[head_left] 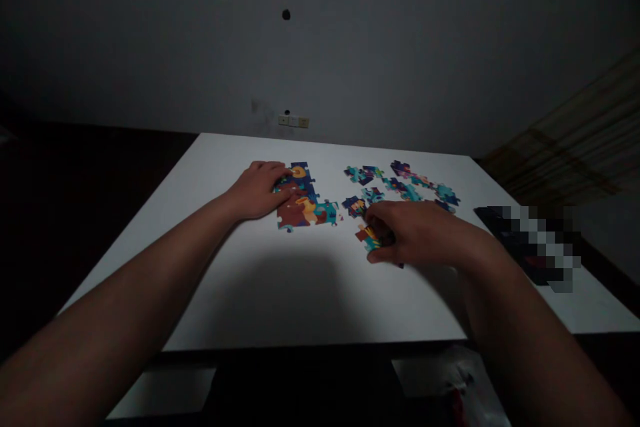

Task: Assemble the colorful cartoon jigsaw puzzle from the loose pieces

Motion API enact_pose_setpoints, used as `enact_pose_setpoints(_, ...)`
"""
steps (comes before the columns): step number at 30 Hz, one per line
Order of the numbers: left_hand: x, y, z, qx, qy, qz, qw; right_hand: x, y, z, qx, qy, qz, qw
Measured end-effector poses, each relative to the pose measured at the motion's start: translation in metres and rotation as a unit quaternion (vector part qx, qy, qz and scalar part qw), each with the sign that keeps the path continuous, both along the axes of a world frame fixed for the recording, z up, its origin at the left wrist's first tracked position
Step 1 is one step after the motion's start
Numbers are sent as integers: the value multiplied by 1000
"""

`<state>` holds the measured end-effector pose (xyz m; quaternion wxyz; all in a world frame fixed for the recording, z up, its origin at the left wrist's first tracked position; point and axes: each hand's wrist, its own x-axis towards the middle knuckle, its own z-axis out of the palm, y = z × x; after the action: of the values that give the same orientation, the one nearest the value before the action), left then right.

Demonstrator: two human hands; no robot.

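Left forearm point(115, 287) slanting in from the lower left corner, wrist low, up to the left hand point(257, 190): palm down, fingers point(273, 172) loosely spread, pinching nothing, fingertips lying over the left edge of the joined puzzle section point(305, 210). Section flat on the white table point(150, 267), in blue, brown, yellow and teal, with a ragged outline. Wide stretch of white tabletop left of that hand, out to the table's left edge.

Just right of the section, a narrow gap, then a loose arc of puzzle pieces point(400, 183) curving across the far right part of the work, its lower end just beside the right hand point(415, 233). That hand palm down, fingers curled forward, thumb tucked beneath, pinching a small clump of pieces point(369, 238) at the fingertips; whether lifted off the tabletop, impossible to tell. Right forearm point(520, 340) rising from the lower right corner, elbow out of frame.

Below both hands, a broad white band of tabletop under soft shadow, running to the near edge. Beyond the far edge, a grey wall point(300, 33) with a switch plate point(293, 121). Farther right on the table, a dark pixelated object point(525, 243), too blurred to name, well apart from the right hand. Past it, a striped curtain point(560, 140).
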<state>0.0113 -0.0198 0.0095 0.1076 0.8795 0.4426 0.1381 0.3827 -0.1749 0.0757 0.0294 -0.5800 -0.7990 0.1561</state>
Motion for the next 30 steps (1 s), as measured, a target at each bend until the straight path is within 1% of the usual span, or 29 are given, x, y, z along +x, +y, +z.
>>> enact_pose_setpoints(3,1,0,0,-5,-2,-1,1000,6,2,2,-31,15,15,999)
enact_pose_setpoints(9,2,-2,1,-3,-12,-8,1000,11,4,4,-58,59,54,995)
enact_pose_setpoints(14,2,-6,4,-10,9,-10,1000,-1,3,12,-88,74,84,990)
enact_pose_setpoints(17,3,-7,8,-22,37,2,999,-12,4,11,-85,79,114,987)
enact_pose_setpoints(20,4,-8,12,-38,61,0,997,-25,5,5,-68,100,165,979)
enact_pose_setpoints(23,5,-10,15,-47,65,-5,997,-40,6,-3,-22,117,207,971)
enact_pose_setpoints(27,5,-13,16,-46,60,5,997,-59,6,-11,67,89,226,968)
enact_pose_setpoints(30,7,-14,16,-45,58,11,997,-67,7,-18,110,49,229,966)
